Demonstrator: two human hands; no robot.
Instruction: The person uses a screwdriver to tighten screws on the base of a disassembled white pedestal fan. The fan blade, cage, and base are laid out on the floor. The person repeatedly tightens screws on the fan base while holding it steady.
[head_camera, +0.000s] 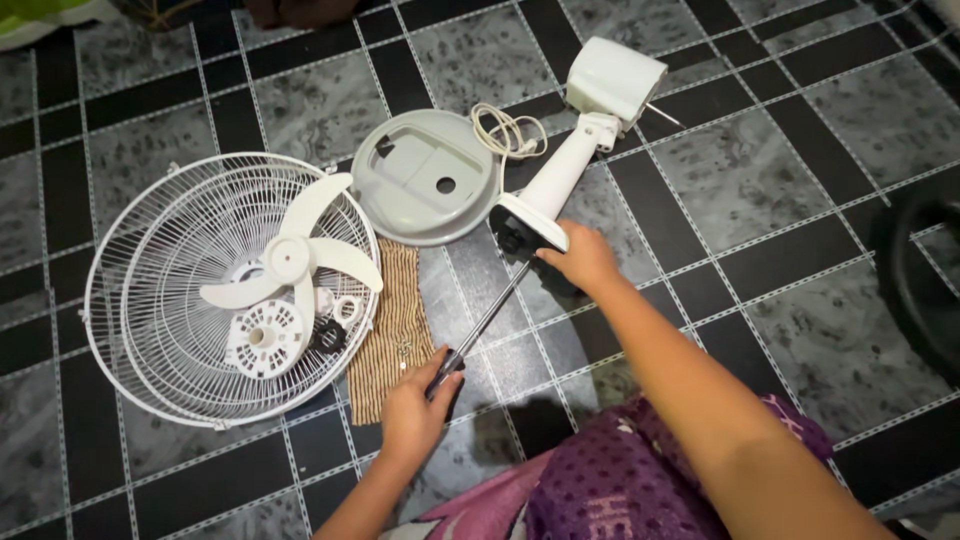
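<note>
A floor (760, 240) of grey marbled tiles crossed by black bands is seen. A slim metal rod (487, 318) is gripped at its near end by the left hand (415, 410); its long axis runs up-right to the white plastic fan neck (560, 180), steadied by the right hand (583, 258). Wire grilles (190, 290) lie left.

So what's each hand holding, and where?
Left hand grips the screwdriver by its dark handle. Right hand holds the white fan stand at its lower end.
</note>
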